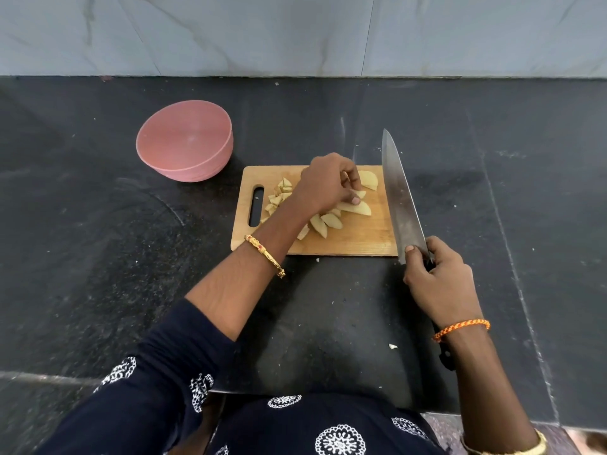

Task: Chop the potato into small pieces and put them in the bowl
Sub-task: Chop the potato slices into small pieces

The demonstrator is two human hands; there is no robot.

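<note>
A wooden cutting board (358, 241) lies on the black counter. On it are long potato wedges (356, 208) in the middle and small chopped potato pieces (279, 195) near the handle slot. My left hand (328, 185) hovers over the wedges, thumb and fingers curled on one wedge. My right hand (440, 277) grips the handle of a large knife (402, 198). Its blade lies along the board's right edge, tip pointing away from me. The pink bowl (185, 141) stands off the board to the far left; I see nothing inside it.
The black stone counter (98, 257) runs to a grey tiled wall (295, 34) at the back. A few potato scraps (392, 346) lie on the counter in front of the board. The counter's front edge is close to my body.
</note>
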